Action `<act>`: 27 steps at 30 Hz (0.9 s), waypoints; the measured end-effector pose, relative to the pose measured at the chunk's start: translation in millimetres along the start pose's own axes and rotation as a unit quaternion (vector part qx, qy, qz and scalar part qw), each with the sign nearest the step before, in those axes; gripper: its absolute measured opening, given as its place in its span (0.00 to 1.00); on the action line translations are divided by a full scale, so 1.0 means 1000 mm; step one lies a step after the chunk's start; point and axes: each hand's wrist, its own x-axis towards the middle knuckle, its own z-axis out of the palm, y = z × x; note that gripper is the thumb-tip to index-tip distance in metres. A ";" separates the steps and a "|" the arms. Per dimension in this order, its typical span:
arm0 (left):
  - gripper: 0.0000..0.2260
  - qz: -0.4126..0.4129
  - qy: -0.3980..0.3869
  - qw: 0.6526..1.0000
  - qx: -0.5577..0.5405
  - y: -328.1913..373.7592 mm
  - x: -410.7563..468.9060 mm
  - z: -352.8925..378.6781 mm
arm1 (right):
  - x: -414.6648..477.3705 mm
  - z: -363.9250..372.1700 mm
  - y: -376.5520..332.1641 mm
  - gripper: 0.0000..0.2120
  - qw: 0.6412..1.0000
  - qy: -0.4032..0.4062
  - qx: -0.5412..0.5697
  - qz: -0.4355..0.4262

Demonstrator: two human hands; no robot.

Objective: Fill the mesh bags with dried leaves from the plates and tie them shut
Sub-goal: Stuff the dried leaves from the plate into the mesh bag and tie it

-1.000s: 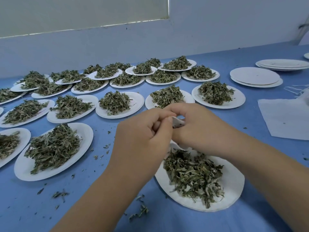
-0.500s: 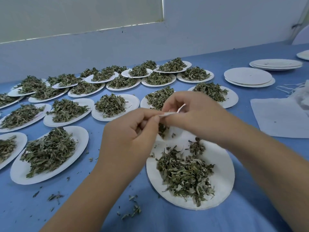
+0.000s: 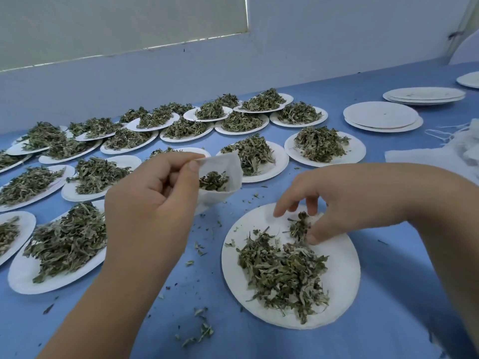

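My left hand pinches the rim of a small white mesh bag and holds it open above the blue table; a few dried leaves lie inside. To the right, my right hand reaches down onto a white plate, thumb and fingers closing round a small tuft of dried leaves. The plate's main pile of dried leaves lies just below that hand.
Many white plates heaped with dried leaves fill the table's left and back. Stacks of empty plates stand at the back right. White mesh bags with strings lie at the right edge. Leaf crumbs scatter over the blue tabletop.
The hands, which worked together at the bag's mouth, have parted. My left hand now holds the bag open to the left; my right hand has dropped to the plate and pinches leaves.
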 end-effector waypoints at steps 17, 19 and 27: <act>0.11 -0.003 -0.011 1.000 0.029 -0.003 0.001 0.001 | 0.013 0.015 -0.011 0.03 0.998 0.049 -0.037 0.020; 0.11 -0.009 -0.006 1.000 0.026 -0.004 0.002 0.001 | 0.014 0.016 -0.011 0.03 0.997 0.058 -0.048 0.016; 0.12 0.002 -0.004 0.999 0.039 -0.003 0.002 0.001 | 0.012 0.007 -0.004 0.05 0.994 0.096 0.041 -0.015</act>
